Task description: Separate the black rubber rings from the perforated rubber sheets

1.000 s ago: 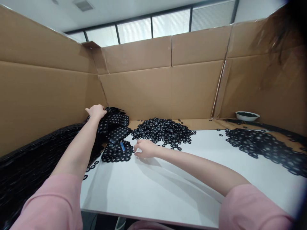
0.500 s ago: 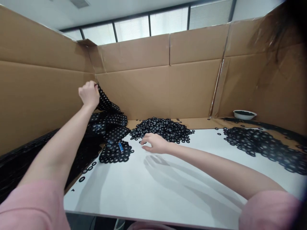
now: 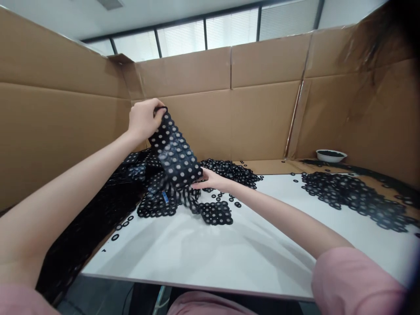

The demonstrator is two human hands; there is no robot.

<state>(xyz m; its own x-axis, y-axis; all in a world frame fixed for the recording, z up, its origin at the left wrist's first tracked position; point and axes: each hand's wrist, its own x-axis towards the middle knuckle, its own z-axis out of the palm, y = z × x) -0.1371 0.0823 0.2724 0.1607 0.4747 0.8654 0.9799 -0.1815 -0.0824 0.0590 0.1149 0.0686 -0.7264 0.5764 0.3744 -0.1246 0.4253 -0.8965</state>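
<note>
Between my hands hangs a black perforated sheet [image 3: 177,151], dotted with rows of round holes, tilted above the white board. My left hand [image 3: 146,118] is closed on its top corner, with thumb and fingers pinching the edge. At the lower right edge of the sheet, my right hand [image 3: 211,180] is closed on it; some fingertips are hidden behind it. Below, a striped-looking part and a small holed piece [image 3: 216,213] rest on the board. Another holed sheet with a blue mark [image 3: 157,203] lies just left of that.
A pile of black rings [image 3: 232,170] lies behind my right hand, and another heap [image 3: 351,197] spreads at the right. Dark sheets [image 3: 95,227] are massed on the left. A white bowl [image 3: 331,156] stands at the back right. Cardboard walls [image 3: 262,109] surround the white board [image 3: 197,258].
My left hand has moved right, drawing the perforated sheet out of the left pile. My right hand, open and free before, now grips its lower edge. Loose rings and a holed piece now lie below.
</note>
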